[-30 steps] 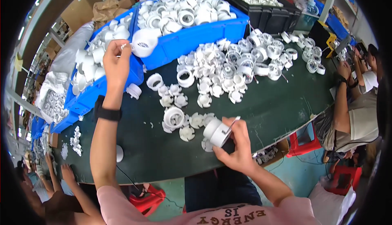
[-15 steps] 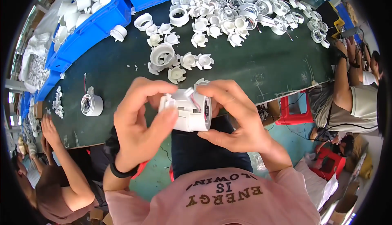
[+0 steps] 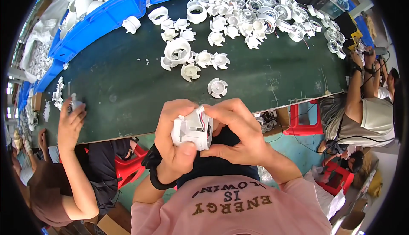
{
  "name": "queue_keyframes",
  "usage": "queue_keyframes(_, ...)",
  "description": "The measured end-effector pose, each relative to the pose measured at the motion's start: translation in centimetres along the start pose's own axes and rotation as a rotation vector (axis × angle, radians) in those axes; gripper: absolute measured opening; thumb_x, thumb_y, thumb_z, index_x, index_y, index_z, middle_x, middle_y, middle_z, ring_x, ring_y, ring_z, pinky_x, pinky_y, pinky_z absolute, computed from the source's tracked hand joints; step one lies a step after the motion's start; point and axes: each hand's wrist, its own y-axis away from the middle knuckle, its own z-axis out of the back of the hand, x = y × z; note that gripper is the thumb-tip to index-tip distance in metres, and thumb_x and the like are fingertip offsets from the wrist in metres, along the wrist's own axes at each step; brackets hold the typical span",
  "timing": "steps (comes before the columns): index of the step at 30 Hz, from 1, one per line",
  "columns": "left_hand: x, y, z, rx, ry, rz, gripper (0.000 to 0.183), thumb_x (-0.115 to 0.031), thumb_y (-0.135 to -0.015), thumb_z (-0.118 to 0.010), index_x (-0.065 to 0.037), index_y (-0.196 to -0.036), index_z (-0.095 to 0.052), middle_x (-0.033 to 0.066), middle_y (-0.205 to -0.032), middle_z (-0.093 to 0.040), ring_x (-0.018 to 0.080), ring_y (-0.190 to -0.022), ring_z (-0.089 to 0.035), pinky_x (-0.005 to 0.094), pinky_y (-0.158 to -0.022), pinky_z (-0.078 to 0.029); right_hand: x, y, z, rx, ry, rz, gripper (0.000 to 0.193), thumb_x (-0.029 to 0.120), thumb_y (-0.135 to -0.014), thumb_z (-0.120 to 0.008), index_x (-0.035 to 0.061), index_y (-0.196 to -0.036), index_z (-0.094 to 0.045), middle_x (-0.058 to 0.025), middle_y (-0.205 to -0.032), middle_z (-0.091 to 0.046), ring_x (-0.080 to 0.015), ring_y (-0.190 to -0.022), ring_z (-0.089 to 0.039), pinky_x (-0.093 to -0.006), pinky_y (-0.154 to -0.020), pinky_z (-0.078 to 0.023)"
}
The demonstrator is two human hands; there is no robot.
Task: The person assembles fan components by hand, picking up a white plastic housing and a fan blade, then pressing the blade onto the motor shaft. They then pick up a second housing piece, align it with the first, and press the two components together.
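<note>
Just beyond the table's near edge, a white cylindrical plastic housing [image 3: 182,133] with slots in its side is gripped between both my hands. My left hand [image 3: 168,128] wraps its left end, the thumb pressed low on the wall. Fingers of my right hand [image 3: 240,130] hold the right end from above, with the thumb below. A small white connector [image 3: 200,109] on thin red and dark wires sticks up by my right fingertips. Part of the dark inside shows at the right end. Closest on the table is a single white fan wheel [image 3: 217,88].
More fan wheels [image 3: 190,71] and rings [image 3: 177,51] lie farther back, before a big heap of white parts [image 3: 238,15]. Blue bins [image 3: 100,26] line the back left. At left, a co-worker's hand [image 3: 70,124] holds a white part; another person [image 3: 375,115] sits at right.
My left fingers have closed more fully around the housing, and both hands sit slightly lower. At left, the co-worker's hand has picked up the white wired housing that stood on the table.
</note>
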Motion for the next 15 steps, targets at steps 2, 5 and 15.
queue_keyframes(2,-0.2,-0.2,-0.2,0.043,0.005,-0.036,0.055,-0.036,-0.079,-0.069,0.004,-0.112,-0.05,0.0169,-0.108,-0.053,0.0199,-0.096,-0.053,0.0332,-0.081,-0.044,0.1,0.3,0.2,-0.013,0.014,-0.012,0.067,0.009,-0.066,-0.085,-0.0048,-0.123,-0.055,-0.0117,-0.103,-0.052,-0.0137,-0.073,-0.057,-0.026,-0.06,-0.051)
queue_keyframes(5,-1.0,-0.7,-0.3,0.121,0.022,0.16,0.058,-0.019,-0.069,-0.08,0.001,-0.112,-0.047,0.0126,-0.104,-0.053,0.0155,-0.093,-0.052,0.0303,-0.079,-0.045,-0.2,0.5,0.3,-0.054,0.018,-0.053,0.062,0.007,-0.068,-0.083,-0.0042,-0.122,-0.056,-0.0094,-0.089,-0.053,-0.0105,-0.063,-0.053,-0.0241,-0.054,-0.047)
queue_keyframes(15,-0.9,-3.3,9.8,-0.243,-0.23,0.478,0.048,-0.033,-0.087,-0.059,-0.001,-0.122,-0.05,0.0027,-0.096,-0.061,0.0119,-0.079,-0.061,0.0203,-0.062,-0.045,-4.9,-3.5,10.6,-0.107,0.865,0.01,0.047,0.003,-0.07,-0.072,0.005,-0.116,-0.06,-0.0159,-0.113,-0.055,-0.0345,-0.101,-0.056,-0.0406,-0.086,-0.048)
